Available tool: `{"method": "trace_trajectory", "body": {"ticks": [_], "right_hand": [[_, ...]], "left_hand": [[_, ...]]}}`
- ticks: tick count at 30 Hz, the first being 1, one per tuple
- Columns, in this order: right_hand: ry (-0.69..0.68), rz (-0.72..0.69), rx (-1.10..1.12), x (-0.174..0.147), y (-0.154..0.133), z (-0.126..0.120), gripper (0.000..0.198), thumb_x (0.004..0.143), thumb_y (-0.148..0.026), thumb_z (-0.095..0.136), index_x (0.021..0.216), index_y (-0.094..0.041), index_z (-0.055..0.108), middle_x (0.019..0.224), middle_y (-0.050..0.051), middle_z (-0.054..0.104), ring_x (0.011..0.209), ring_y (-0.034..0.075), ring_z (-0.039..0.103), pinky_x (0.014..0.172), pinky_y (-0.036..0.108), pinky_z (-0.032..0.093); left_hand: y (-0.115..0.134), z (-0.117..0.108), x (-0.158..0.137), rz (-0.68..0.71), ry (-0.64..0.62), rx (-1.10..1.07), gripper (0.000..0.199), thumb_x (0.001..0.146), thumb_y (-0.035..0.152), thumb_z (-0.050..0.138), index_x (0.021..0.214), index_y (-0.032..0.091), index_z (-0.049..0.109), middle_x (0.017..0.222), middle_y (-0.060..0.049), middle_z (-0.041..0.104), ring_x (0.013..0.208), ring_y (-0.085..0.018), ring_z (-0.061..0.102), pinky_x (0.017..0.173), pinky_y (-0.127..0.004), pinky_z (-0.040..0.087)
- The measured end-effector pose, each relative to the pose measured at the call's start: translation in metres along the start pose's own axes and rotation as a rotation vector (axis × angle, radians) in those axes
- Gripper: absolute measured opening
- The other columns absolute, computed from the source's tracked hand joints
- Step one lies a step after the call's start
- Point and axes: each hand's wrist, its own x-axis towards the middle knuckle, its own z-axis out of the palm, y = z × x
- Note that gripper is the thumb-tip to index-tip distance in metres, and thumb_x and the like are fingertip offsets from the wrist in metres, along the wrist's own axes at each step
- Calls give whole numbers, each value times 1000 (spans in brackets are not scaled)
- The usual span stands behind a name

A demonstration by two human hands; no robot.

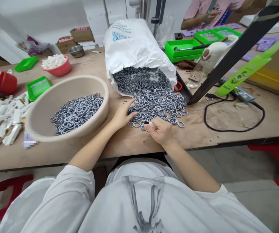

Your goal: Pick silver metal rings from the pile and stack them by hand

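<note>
A heap of grey metal rings (154,103) spills from the mouth of a white sack (134,42) onto the table. My left hand (122,115) lies at the heap's left edge, thumb and fingers apart, touching or nearly touching the rings. At the near edge of the heap, my right hand (162,131) is closed, its fingers curled. A small cream and dark patch shows at its fingertips; whether this is a held thing or a finger covering I cannot make out. To the left of my hands, a wide beige basin (42,116) holds many similar rings (78,113).
White plastic pieces (5,119) lie at the left, near a green tray (39,87) and a red bowl (59,69). A dark slanted post (227,55) rises at the right, beside a clear bottle (195,76) and a cable (234,129). Another person (202,16) sits beyond.
</note>
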Motion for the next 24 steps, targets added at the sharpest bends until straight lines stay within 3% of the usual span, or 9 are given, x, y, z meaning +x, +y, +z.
{"method": "trace_trajectory", "body": {"ticks": [3,6,12,16,19,22,24], "right_hand": [[10,29,13,-1,1,0,48,95,-56,50,62,-22,49,57,0,51,56,14,44,57,29,30],[10,51,13,-2,3,0,48,94,-57,50,62,-22,49,57,0,50,56,14,44,57,29,31],[14,51,40,-2,4,1,44,93,-55,53,63,-22,49,58,0,49,56,14,43,57,29,31],[18,77,63,-1,2,-1,47,92,-57,53,62,-22,49,57,-1,47,56,14,42,57,30,31],[4,186,149,-1,-6,-2,49,91,-59,54,62,-21,51,57,-1,47,56,13,43,57,29,32],[-94,326,338,-3,-21,3,42,88,-60,61,78,-19,65,66,-1,58,61,13,50,59,27,37],[-173,346,481,-5,-32,10,42,83,-59,68,96,-19,70,82,2,68,72,15,58,67,27,44]], "left_hand": [[-4,-11,-15,-46,71,-107,55,89,33,60,141,18,50,141,-13,58,125,-26,57,101,-39,49],[-5,-18,-29,-166,100,8,34,89,29,56,120,16,64,123,-14,64,108,-25,63,96,-40,51],[9,-17,-47,-280,-43,328,27,89,31,61,109,15,65,113,-15,63,108,-30,60,99,-46,48],[14,-18,-55,-307,-94,337,16,84,22,66,98,15,66,107,-15,65,104,-31,61,95,-45,48],[17,-19,-65,-299,-2,94,16,83,22,67,97,16,69,102,-12,69,96,-26,64,91,-42,50],[30,-16,-79,-359,87,-462,26,81,35,71,99,16,71,95,-8,72,84,-18,65,82,-33,53],[46,-11,-89,-456,113,-879,35,75,41,77,97,14,73,88,-6,72,75,-14,65,74,-28,54]]}}
